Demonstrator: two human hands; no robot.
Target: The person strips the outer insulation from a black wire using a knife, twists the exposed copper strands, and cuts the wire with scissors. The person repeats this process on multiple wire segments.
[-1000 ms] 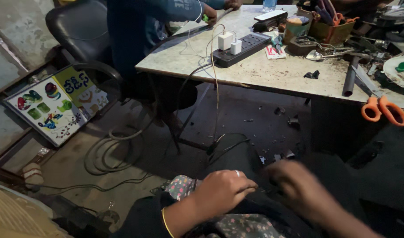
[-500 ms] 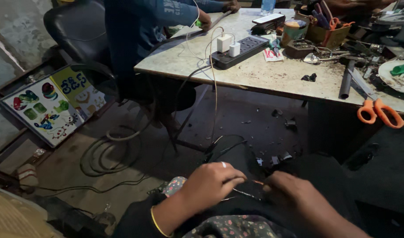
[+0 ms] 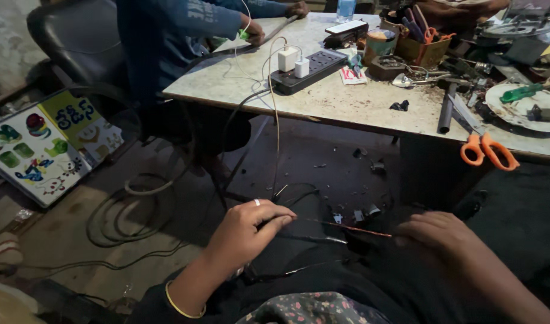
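My left hand (image 3: 246, 231), with a ring and a gold bangle, pinches one end of a thin stripped wire (image 3: 347, 228) over my lap. My right hand (image 3: 446, 237) holds the wire's other end, so the copper strand runs taut between them. Further dark leads (image 3: 314, 239) lie across my dark trousers just below the strand.
A worn table (image 3: 347, 102) ahead carries a black power strip (image 3: 305, 71) with white chargers, orange scissors (image 3: 488, 150) at its edge, tools and a plate. Another person in blue (image 3: 173, 36) sits at the far side. Coiled cables (image 3: 131, 204) and a colourful board (image 3: 41, 144) lie on the floor.
My hands have drawn apart, stretching the copper wire out between them; a second ago they were close together over my lap.
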